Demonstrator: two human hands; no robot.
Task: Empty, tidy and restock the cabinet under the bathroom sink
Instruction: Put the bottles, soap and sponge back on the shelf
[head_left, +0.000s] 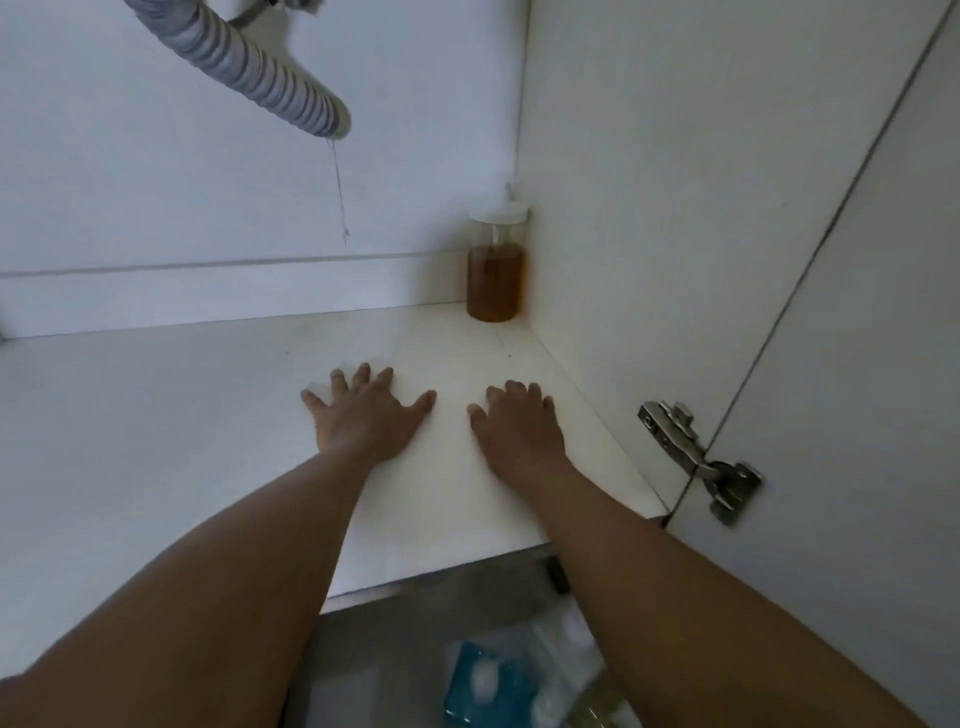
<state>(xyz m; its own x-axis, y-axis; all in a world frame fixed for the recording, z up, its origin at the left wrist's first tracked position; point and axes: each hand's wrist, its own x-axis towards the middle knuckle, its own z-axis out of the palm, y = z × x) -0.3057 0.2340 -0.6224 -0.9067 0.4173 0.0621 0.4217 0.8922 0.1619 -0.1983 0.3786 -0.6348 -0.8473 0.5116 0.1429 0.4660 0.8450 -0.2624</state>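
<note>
Head view: cabinet floor (208, 415) nearly emptied; amber bottle (495, 275) remaining at 1 o'clock. Left hand (366, 415) and right hand (519, 426) pressing flat, fingers apart, holding nothing. Restocking apparently pending.

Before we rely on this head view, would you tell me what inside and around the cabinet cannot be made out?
- Drain hose: its upper end is cut off by the top edge.
- Pump bottle in the back right corner: any label is too small and dim to read.
- Blue item on the floor below the shelf: blurred, partly behind the right forearm.
- Cabinet's left side: cut off by the left edge.
- Left hand and right hand: flat, palms hidden.
</note>
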